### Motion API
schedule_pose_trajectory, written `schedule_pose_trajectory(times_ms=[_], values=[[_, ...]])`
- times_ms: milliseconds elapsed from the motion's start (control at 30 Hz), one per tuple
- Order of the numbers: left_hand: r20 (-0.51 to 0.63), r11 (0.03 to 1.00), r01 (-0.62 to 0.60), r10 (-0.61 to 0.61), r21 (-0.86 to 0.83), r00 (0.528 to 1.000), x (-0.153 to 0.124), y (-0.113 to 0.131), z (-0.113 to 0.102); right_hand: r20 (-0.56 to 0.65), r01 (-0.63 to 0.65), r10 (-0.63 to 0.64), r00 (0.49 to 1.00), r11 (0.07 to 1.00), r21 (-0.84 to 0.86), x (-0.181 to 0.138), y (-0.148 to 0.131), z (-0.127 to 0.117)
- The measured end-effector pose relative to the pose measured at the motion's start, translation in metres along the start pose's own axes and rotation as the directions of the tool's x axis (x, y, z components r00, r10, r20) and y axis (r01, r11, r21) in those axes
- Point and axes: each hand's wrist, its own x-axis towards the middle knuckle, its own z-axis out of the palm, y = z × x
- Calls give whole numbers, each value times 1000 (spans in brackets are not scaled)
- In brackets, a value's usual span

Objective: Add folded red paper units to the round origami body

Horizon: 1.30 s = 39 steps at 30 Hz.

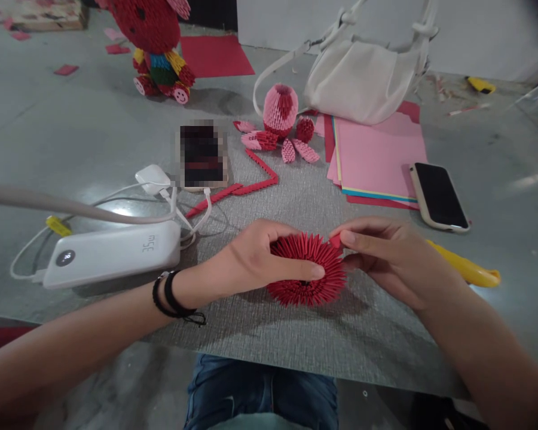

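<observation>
My left hand (pixel 269 257) grips a round red piece of folded-paper origami (pixel 305 292), its thumb lying across the top and the other fingers hidden behind. Pointed paper units radiate outward around the piece's dark centre. At its upper right rim, my right hand (pixel 381 254) pinches a small red folded paper unit (pixel 336 240) between thumb and forefinger. That unit touches or nearly touches the rim; I cannot tell which. Beyond the hands, a zigzag chain of red paper units (pixel 262 182) lies on the grey mat (pixel 233 322).
Pink-and-red origami parts (pixel 280 110) and a paper bear (pixel 161 65) stand farther back. A white power bank (pixel 112 254) with cables and a phone (pixel 204 155) are left. Coloured paper (pixel 379 149), another phone (pixel 439 197), a yellow tool (pixel 466 266) and a white bag (pixel 363 77) are right.
</observation>
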Motion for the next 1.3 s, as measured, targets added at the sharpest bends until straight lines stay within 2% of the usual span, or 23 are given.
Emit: schedule_pose_trajectory(times_ms=[300,567,800,1300], values=[[72,992,-67,59,104,996,1,1,-4,-2,5,-5,1000,1000,-23,0,2,1],[53,981,-68,59,184,997,2,3,-5,11,-10,10,1000,1000,-29,0,3,-1],[66,987,-67,58,148,996,3,2,-5,4,-31,31,1000,999,-28,0,1,0],[62,978,-88,78,188,995,3,2,-5,-8,-36,36,999,999,-29,-1,0,1]])
